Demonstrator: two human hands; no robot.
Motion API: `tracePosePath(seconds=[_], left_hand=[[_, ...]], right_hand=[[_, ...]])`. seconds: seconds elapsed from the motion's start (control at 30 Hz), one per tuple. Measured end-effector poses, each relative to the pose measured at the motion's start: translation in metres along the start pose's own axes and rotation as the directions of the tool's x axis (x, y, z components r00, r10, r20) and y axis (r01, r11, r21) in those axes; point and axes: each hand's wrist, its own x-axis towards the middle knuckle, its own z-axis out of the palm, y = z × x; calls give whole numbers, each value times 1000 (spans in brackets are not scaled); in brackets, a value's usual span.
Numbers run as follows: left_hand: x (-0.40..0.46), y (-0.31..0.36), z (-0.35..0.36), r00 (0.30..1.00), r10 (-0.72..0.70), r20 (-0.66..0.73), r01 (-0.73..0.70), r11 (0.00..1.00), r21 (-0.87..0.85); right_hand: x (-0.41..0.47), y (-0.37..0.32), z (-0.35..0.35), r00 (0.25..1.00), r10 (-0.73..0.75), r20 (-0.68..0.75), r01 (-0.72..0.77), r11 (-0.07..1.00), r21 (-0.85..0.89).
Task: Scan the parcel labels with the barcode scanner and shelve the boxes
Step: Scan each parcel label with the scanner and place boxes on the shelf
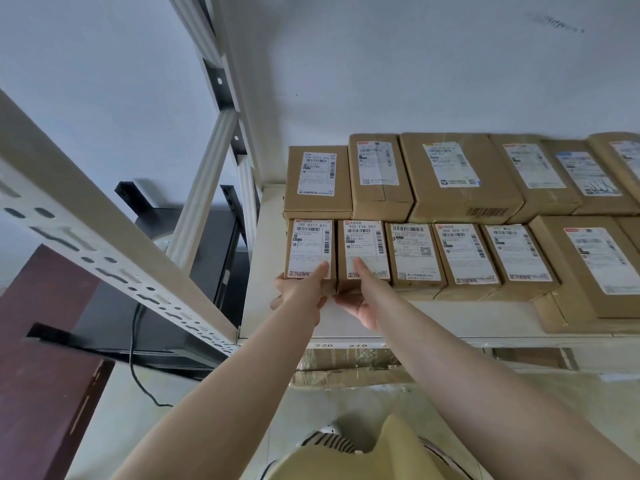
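Small brown parcels with white labels lie flat in two rows on the white shelf (332,323). My left hand (299,292) grips the near end of the front row's leftmost box (308,237), thumb on its label and fingers round its lower left corner. My right hand (360,306) holds the near end of the second box (363,240), thumb on the label; its fingers are hidden at the box's front face. The two boxes stand side by side and touch. No barcode scanner is in view.
More labelled boxes (460,174) fill the shelf to the right and behind. A perforated white rack upright (104,251) slants across the left. Below are taped cartons (346,365), a black cable (138,368) and a dark red panel (38,358).
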Motion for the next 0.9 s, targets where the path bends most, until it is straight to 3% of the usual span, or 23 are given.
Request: tracePosePath(seconds=[0.47, 0.7, 0.9], left_hand=[[-19, -4, -6, 996, 83, -30, -80, 994, 80], [-13, -15, -1, 985, 163, -47, -155, 977, 143], [-16, -14, 4, 976, 195, -95, -176, 968, 179]], right_hand=[[2, -1, -2, 1000, 25, 13, -25, 999, -22], [0, -4, -9, 996, 92, 8, -87, 963, -254], [-9, -11, -18, 986, 140, 94, -107, 950, -295]])
